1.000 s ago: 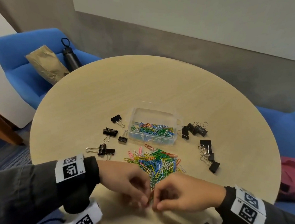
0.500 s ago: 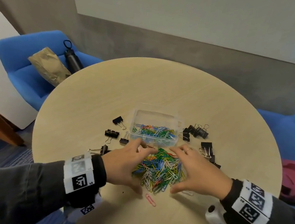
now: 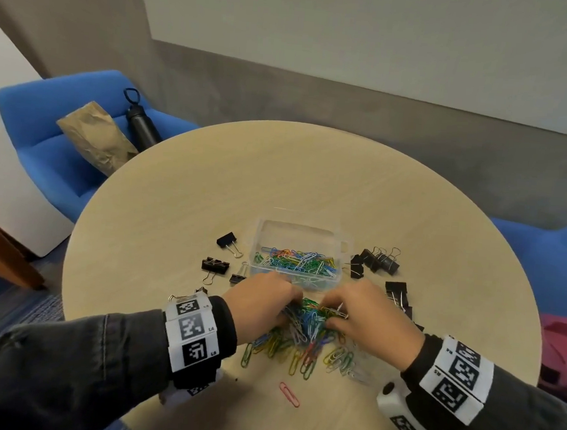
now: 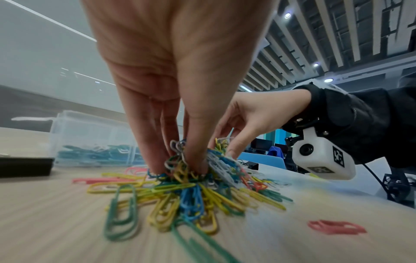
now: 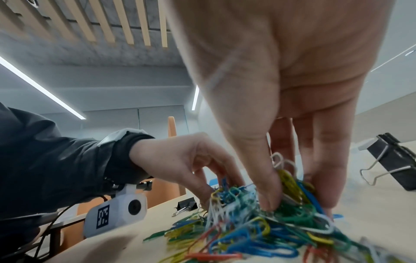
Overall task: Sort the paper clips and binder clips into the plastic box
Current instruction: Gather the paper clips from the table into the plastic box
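We are working at a round wooden worktop (image 3: 179,227), and both of our hands are digging into the heap of coloured paper clips (image 3: 303,338) lying near our edge of it. Our left hand (image 3: 261,303) is curling its fingers (image 4: 144,142) and thumb into the left side of the heap, pinching a bunch of clips between them. Our right hand (image 3: 366,314) is doing the same on the right side, its thumb and fingers (image 5: 324,178) closing round another bunch. The two hands are sitting close together, fingertips almost meeting over the middle of the heap.

The clear plastic box (image 3: 299,229) is standing just beyond our hands, open at the top and already holding a layer of coloured paper clips. We cannot tell from these views whether it is divided into compartments.

One pink paper clip (image 3: 289,394) is lying alone on the worktop, nearer to us than the heap and apart from it.

Black binder clips are lying scattered outside the box on both sides: a group on the left (image 3: 215,265) beside the box's left wall, and a group on the right (image 3: 378,261) beside its right wall, with a few more partly hidden behind our right hand.

Behind the worktop a blue armchair (image 3: 38,127) is carrying a brown paper bag (image 3: 95,135) and a black bottle (image 3: 140,122).
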Available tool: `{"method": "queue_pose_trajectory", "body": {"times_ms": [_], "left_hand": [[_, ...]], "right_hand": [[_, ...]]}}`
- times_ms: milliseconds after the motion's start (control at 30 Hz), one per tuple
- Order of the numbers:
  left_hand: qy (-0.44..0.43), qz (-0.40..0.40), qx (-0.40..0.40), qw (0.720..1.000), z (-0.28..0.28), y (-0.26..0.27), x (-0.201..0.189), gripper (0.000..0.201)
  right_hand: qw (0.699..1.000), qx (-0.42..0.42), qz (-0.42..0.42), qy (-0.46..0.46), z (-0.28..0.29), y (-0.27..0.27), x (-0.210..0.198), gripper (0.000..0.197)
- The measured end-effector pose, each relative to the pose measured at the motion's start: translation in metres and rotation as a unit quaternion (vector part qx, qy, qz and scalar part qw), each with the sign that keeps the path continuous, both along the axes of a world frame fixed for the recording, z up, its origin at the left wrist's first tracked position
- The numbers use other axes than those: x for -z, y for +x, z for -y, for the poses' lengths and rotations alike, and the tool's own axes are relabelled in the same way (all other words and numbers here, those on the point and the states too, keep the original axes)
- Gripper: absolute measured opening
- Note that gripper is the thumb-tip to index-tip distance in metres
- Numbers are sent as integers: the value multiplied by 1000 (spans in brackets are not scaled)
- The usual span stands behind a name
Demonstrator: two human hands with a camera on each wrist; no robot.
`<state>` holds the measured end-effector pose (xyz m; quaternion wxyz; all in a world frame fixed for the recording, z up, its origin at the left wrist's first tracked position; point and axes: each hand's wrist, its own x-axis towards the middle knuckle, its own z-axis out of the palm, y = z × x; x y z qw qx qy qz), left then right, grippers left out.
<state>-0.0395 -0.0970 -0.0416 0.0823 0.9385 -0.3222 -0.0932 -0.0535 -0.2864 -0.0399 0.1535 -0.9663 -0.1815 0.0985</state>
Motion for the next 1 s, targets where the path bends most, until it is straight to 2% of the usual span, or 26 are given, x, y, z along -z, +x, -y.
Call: {"method": "queue_pose_trajectory", "body": {"times_ms": [200,367,600,667,800,1000], "left_hand": [[-42,-25,-34,998,-6,2,-2,32],[-71,-52,-59,994,-10,4,-8,32],[-117,-71,-82,987,-16,7,-20,30],[-124,-67,-84,986,-17,9,-25,30],[-144,-52,-100,983,-19,22,-34,29],[-150,-5,-121,981,-19,52,-43,28]], "right_hand": [[999,16,-5,34,3,6,-11,32],[996,27,-12,89,3,19,-29,25],[972,5,86,217,-7,56,-55,19],[973,-15,80,214,-11,65,-52,22],[988,-35,23,150,-11,72,-37,34],[993,-21,37,108,-2,68,-27,29]]}}
